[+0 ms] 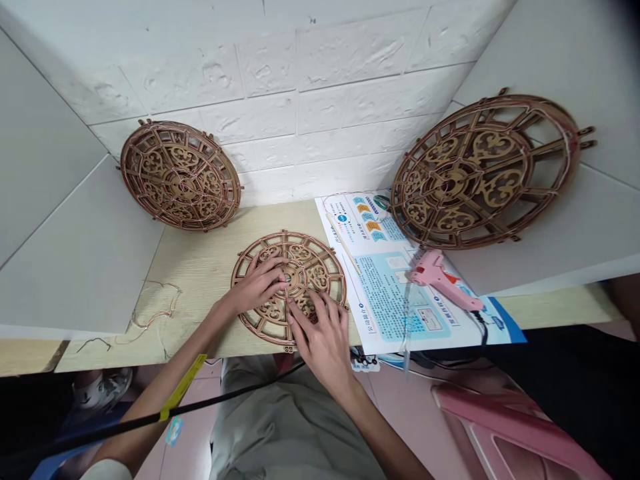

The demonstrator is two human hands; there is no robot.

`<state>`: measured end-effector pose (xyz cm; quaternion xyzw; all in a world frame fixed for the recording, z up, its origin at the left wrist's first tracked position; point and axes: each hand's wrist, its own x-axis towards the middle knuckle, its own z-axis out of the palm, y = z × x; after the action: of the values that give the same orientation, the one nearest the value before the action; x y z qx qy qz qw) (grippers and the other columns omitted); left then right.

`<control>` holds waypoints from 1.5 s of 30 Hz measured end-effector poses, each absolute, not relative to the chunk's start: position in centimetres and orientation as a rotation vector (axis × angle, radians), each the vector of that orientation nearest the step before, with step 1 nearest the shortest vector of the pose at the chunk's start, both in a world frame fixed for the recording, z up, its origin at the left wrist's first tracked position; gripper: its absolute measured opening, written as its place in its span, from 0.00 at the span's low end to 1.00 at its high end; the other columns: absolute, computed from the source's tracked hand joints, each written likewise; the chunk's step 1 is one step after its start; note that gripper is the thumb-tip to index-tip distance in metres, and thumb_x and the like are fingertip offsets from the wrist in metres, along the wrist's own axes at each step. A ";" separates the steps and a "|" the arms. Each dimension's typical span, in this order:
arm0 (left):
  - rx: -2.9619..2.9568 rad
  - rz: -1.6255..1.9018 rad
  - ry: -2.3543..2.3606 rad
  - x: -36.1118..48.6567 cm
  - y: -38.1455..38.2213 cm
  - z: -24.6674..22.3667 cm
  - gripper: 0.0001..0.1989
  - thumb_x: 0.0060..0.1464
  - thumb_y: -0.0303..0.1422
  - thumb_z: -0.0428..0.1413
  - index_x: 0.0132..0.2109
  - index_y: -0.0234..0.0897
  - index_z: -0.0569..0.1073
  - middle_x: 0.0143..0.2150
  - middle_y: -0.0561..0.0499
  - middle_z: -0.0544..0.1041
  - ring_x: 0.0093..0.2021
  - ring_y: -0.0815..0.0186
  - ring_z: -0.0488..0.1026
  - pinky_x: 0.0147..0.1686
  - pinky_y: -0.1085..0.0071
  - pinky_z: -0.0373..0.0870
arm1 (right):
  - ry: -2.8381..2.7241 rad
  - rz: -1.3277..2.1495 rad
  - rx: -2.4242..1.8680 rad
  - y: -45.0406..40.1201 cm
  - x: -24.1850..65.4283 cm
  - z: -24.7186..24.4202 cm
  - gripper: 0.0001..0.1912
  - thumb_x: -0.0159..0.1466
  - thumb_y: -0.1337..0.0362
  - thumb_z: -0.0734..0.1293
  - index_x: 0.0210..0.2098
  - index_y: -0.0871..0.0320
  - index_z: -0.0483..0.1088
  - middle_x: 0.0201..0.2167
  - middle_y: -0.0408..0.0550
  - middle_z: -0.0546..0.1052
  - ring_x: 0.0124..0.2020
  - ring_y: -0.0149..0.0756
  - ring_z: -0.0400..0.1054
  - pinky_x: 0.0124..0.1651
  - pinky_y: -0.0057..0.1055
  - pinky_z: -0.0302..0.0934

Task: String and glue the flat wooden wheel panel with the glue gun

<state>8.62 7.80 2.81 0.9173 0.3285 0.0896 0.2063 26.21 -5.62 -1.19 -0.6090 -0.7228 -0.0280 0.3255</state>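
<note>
The left hand [257, 287] and right hand [317, 340] lay spread, fingertips on the copper-wired wooden fretwork disc [325, 270] near its hub, a pink hot glue gun [440, 280] resting on an instruction sheet [385, 293] alongside.

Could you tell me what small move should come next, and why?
Probably press the thin wire flat against the wooden disc with the right hand, since it and the left hand are both there, and the pink glue gun lies nearby on the printed sheet.
</note>
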 end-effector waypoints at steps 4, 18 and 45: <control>2.487 0.316 1.098 9.0 6.0 1.9 0.13 0.71 0.40 0.45 0.43 0.39 0.69 0.70 0.45 0.63 0.74 0.52 0.50 0.72 0.42 0.38 | -2.004 0.010 -1.508 -5.1 28.3 -1.1 0.17 0.73 0.61 0.60 0.57 0.50 0.75 0.59 0.56 0.72 0.61 0.53 0.62 0.59 0.52 0.58; 2.528 0.455 1.329 10.2 4.8 1.9 0.07 0.64 0.37 0.57 0.39 0.38 0.73 0.64 0.49 0.72 0.69 0.53 0.61 0.71 0.46 0.48 | -2.021 -0.097 -1.534 -5.5 27.5 -1.4 0.19 0.74 0.62 0.59 0.58 0.57 0.75 0.62 0.62 0.69 0.66 0.58 0.61 0.68 0.64 0.51; 2.513 0.414 1.016 8.9 7.2 2.7 0.10 0.64 0.42 0.56 0.39 0.40 0.73 0.60 0.49 0.76 0.68 0.57 0.64 0.68 0.52 0.52 | -2.034 -0.065 -1.563 -5.5 27.6 -1.3 0.21 0.74 0.55 0.58 0.58 0.54 0.74 0.62 0.61 0.69 0.67 0.58 0.59 0.68 0.62 0.51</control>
<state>8.94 7.17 2.73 0.8981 0.3633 0.1481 0.1985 27.65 -5.50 -1.32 -0.5840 -0.7601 -0.0243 0.2838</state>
